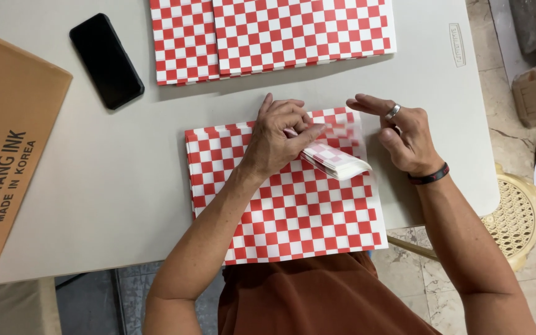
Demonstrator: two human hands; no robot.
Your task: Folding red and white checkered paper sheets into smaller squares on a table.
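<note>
Head cam: left hand [275, 139] fingers pinched on folded checkered paper [335, 160] atop stack [293, 217]; right hand [404, 136] fingers spread, just beside.

The scene is bright and evenly lit, with soft light that seems to fall from above. Shadows are faint: a pale one lies on the table [125, 174] along the near edge of the far stack of checked paper [268, 37]. The phone [106, 60] screen is dark, with no glare. The picture is sharp, except for motion blur on the paper edge beside the right hand [404, 139]. Edge distortion is slight.
</note>
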